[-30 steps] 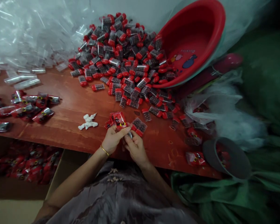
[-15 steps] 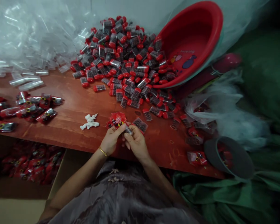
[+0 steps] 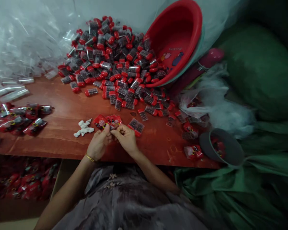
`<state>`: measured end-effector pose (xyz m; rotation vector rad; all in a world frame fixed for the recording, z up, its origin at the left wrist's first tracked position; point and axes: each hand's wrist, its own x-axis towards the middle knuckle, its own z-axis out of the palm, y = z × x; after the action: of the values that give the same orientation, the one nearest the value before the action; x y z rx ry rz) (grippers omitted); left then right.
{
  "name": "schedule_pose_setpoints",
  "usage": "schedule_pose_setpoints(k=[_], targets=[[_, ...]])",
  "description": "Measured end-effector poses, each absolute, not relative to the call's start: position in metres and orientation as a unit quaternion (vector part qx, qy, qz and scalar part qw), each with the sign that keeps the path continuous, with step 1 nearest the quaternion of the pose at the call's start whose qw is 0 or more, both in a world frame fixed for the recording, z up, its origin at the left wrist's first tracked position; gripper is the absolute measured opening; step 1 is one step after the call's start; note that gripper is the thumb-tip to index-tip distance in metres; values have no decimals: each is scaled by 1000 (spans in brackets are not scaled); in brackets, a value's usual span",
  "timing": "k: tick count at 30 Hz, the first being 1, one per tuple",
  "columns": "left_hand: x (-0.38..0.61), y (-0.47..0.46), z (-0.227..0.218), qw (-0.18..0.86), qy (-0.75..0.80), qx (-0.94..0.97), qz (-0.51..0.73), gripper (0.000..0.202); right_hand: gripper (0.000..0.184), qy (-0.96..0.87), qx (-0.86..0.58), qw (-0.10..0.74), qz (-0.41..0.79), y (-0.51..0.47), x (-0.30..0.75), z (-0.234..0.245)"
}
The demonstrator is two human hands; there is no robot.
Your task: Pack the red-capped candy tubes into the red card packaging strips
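Red-brown table, heap of red-capped containers at back, red basin tipped beside it; left hand and right hand meet near front edge, left grasping red packet, right close against left thumb, can't tell what it grips

Glossy printed plastic packet: red, with black and yellow print, details indistinct. Small clear plastic containers: red caps, dark, apparently dotted bodies. Round plastic basin: red interior, blue and pink motifs. Smooth tabletop: reddish-brown. Crumpled tissue: white.
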<state>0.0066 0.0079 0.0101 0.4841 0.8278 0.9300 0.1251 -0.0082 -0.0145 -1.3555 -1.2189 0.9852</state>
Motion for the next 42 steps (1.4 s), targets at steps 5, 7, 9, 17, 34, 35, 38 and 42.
schedule_pose_setpoints(k=[5, 7, 9, 17, 34, 35, 38, 42], targets=[[-79, 63, 15, 647, 462, 127, 593, 38, 25, -662, -638, 387, 65, -18, 190, -24], [-103, 76, 16, 591, 479, 126, 637, 50, 34, -704, -635, 317, 25, -28, 216, -34], [-102, 76, 15, 546, 508, 185, 640, 51, 39, -722, -643, 254, 11, -39, 230, -45], [8, 51, -14, 153, 509, 806, 259, 38, 48, -708, -669, 223, -40, -59, 227, -64], [22, 45, -37, 74, 539, 818, 187, 30, 30, -688, -652, 298, -117, -58, 229, -65], [23, 44, -38, 73, 538, 817, 193, 27, 29, -687, -651, 300, -120, -58, 229, -66], [23, 44, -42, 76, 529, 816, 221, 22, 24, -684, -648, 309, -129, -60, 229, -63], [24, 40, -34, 86, 537, 791, 282, 23, 21, -673, -629, 375, -101, -62, 213, -49]])
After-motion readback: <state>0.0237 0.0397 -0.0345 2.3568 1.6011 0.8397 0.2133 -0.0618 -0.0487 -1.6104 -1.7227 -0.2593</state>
